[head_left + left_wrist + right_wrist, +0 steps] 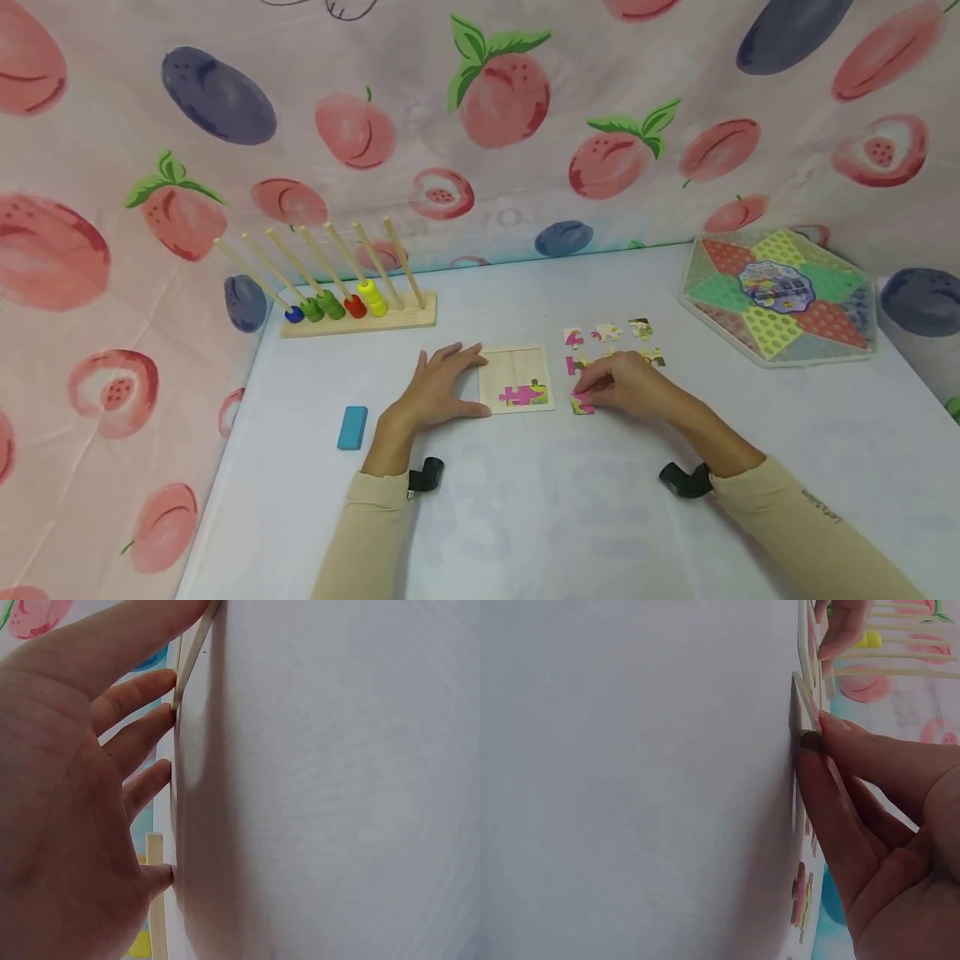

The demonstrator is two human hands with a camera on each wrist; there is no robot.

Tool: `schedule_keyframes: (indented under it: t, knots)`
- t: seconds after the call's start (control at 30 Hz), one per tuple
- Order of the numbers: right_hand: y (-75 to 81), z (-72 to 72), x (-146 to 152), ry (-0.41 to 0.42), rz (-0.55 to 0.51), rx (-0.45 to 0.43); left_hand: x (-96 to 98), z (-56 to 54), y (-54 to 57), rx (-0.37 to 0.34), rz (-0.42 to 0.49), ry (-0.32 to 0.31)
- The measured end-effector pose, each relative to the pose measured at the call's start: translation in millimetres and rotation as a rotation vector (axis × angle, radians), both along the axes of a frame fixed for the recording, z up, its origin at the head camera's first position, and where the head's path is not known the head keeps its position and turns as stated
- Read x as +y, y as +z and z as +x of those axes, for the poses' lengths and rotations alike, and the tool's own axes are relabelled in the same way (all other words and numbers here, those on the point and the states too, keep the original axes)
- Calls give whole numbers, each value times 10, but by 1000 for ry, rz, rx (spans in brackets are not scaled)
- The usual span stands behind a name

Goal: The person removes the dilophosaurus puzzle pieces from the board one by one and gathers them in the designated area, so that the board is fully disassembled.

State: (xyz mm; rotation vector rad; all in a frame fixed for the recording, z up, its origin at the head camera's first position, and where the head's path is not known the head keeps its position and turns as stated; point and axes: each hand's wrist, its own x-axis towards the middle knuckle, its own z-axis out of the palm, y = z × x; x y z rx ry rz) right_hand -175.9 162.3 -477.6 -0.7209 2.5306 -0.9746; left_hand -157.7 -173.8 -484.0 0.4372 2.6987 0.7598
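Note:
My left hand (pixel 435 387) rests at the left side of a shallow wooden puzzle tray (pixel 528 363), its fingers spread. The thumb touches the lower left corner, while the fingertips (pixel 166 712) meet the edge and tabletop. Joined pink and yellow-green pieces (pixel 525 395) lie in the tray's lower right part. To the right of the tray, my right hand (pixel 628 385) pinches a pink and green puzzle piece (pixel 581 405) between thumb and fingers. In the right wrist view the piece (pixel 805 701) stands tilted just off the tabletop. Beyond this hand lie several loose puzzle pieces (pixel 606 332), some partly hidden by it.
A wooden peg rack (pixel 360 323) with coloured beads stands at the back left. Left of my left arm lies a blue block (pixel 352 427). A hexagonal game box (pixel 780 296) sits at the back right, near the fruit-print cloth (pixel 495 200) behind the table.

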Motion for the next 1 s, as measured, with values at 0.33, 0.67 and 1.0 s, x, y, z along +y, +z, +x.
schedule_keyframes:
  t: [0.33, 0.67, 1.0]
  knots:
    - [9, 32, -62, -39, 47, 34, 2, 3, 9, 5, 3, 4]
    - [43, 84, -100, -59, 191, 109, 3, 3, 0, 9, 8, -2]
    - [83, 66, -165, -54, 217, 101, 4, 4, 6, -1, 0, 7]
